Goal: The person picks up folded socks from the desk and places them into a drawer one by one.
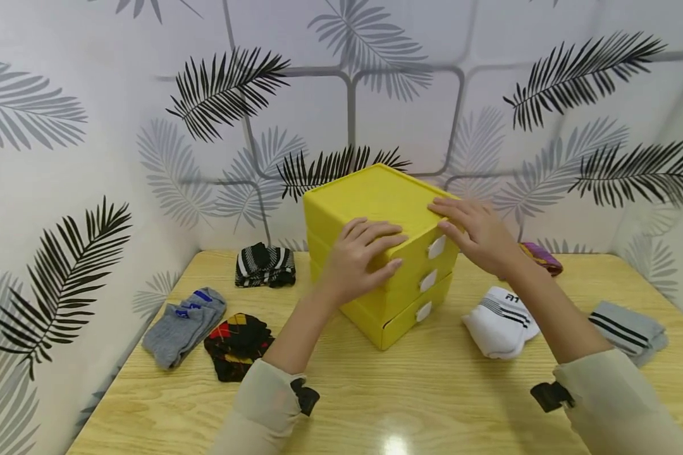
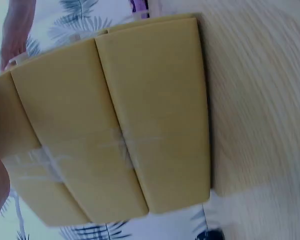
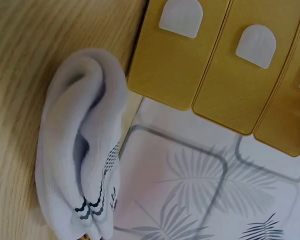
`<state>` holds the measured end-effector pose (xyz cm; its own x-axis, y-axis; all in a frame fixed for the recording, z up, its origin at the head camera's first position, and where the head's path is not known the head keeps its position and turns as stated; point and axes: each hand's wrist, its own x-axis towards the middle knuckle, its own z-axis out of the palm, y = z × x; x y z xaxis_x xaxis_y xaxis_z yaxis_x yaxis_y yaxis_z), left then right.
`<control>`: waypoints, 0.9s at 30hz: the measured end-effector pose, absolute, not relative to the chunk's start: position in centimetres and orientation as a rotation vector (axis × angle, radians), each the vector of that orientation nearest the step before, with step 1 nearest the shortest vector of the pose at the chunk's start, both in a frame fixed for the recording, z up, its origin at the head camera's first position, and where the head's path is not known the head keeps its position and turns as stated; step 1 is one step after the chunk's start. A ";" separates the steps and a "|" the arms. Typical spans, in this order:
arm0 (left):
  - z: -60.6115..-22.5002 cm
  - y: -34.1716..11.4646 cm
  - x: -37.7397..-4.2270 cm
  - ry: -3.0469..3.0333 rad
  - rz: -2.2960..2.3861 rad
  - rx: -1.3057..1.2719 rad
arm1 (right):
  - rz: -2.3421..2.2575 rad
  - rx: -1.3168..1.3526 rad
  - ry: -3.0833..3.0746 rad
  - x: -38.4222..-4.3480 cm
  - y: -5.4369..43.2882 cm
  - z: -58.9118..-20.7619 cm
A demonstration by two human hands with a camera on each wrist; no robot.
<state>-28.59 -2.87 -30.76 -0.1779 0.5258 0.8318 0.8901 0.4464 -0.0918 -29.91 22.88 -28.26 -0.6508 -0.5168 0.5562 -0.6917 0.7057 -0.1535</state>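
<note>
- Table (image 1: 410,404): wood-grain surface; supports all items listed below.
- Gray socks with blue marks (image 1: 176,332): folded, positioned at the far left of the table.
- Argyle socks (image 1: 238,347): black, red and yellow; folded, just beside the gray socks with blue marks, on their right.
- Black-and-white socks (image 1: 264,265): folded, located behind the argyle socks, to the left of the yellow drawer unit.
- Left hand (image 1: 361,259): open; fingers extended over the near top edge of the yellow drawer unit and touching it, thumb set apart from the fingers. Nothing is gripped.
- Yellow drawer unit (image 1: 375,196): upright at the middle of the table, between the hands, one corner toward the viewer. Three tiers are stacked; the front faces right and carries one white tab (image 1: 429,280) per tier.
- Right hand (image 1: 480,234): open; fingers reach onto the right top edge of the unit, above the uppermost tab. Nothing is gripped.
- White socks (image 1: 501,323): folded, dark stripes, below the right forearm, near the unit.
- Purple socks (image 1: 542,258): toward the rear, partly hidden by the right arm.
- Gray socks with black stripes (image 1: 626,328): folded, at the far right.
</note>
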 end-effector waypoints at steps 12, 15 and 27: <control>-28.3 -7.0 -27.4 -2.292 -0.422 -1.069 | 0.230 1.040 -2.215 -26.8 22.4 -28.0; -27.8 -5.3 -26.0 -2.363 -0.153 -0.931 | 0.312 1.108 -2.273 -27.2 23.1 -27.7; -29.9 -3.3 -25.3 -2.282 0.099 -0.743 | 0.635 1.048 -2.238 -28.1 21.9 -29.6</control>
